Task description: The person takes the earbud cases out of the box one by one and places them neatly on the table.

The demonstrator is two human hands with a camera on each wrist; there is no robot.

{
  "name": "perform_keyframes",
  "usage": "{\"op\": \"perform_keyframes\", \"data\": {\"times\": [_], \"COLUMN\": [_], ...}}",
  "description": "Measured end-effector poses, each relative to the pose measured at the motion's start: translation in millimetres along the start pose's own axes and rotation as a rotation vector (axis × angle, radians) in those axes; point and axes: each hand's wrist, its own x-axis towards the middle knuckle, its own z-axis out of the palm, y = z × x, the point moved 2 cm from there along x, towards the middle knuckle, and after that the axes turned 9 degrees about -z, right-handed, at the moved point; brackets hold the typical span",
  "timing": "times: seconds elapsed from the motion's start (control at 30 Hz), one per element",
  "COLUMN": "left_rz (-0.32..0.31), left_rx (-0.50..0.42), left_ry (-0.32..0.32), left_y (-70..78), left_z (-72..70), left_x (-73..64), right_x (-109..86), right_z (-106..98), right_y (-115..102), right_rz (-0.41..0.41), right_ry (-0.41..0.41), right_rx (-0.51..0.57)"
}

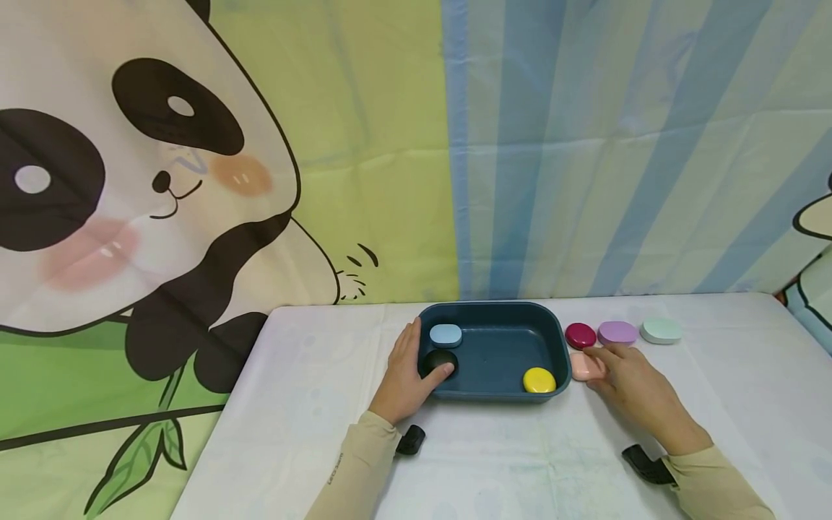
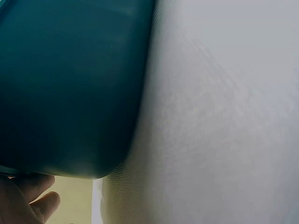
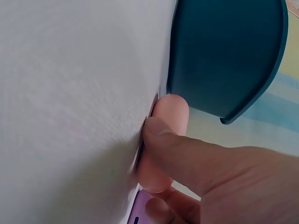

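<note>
My left hand [image 1: 404, 372] holds the left end of a dark blue tray [image 1: 494, 396], its fingers along the outside and the thumb over the rim. Beneath that thumb sits a round black piece [image 1: 437, 359], partly covered. A light blue rounded piece [image 1: 445, 335] lies at the tray's back left and a round yellow one [image 1: 539, 380] at its front right. Just outside the right wall, my right hand [image 1: 640, 386] pinches a smooth pink rounded piece [image 3: 174, 112] between thumb and fingers, low at the tabletop. The hand covers part of it.
Behind the right hand, a dark red round piece [image 1: 581, 336], a purple one [image 1: 617, 332] and a mint green one [image 1: 661, 330] stand in a row on the white tablecloth [image 1: 312, 404]. A printed panda curtain [image 1: 377, 180] hangs along the table's back edge.
</note>
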Motion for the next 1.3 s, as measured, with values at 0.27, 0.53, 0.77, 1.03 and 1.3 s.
{"op": "perform_keyframes", "data": {"times": [0.27, 0.53, 0.77, 1.03, 1.3], "left_rz": [0.019, 0.042, 0.020, 0.031, 0.026], "left_rx": [0.000, -0.009, -0.012, -0.007, -0.010], "left_ry": [0.012, 0.006, -0.007, 0.000, 0.005], "left_y": [1.5, 1.8, 0.4, 0.3, -0.7], "left_z": [-4.5, -0.4, 1.1, 1.2, 0.8], "left_x": [1.8, 3.8, 1.8, 2.8, 1.7], "right_x": [3.7, -2.2, -0.5, 14.5, 27.9], "right_z": [-3, -13, -26, -38, -40], "right_y": [-1, -4, -18, -39, -56], "right_rz": [0.009, 0.034, -0.023, -0.041, -0.049], "right_ry": [-0.033, -0.012, 0.086, 0.141, 0.129], "right_rx": [0.019, 0.011, -0.022, 0.038, 0.078]}}
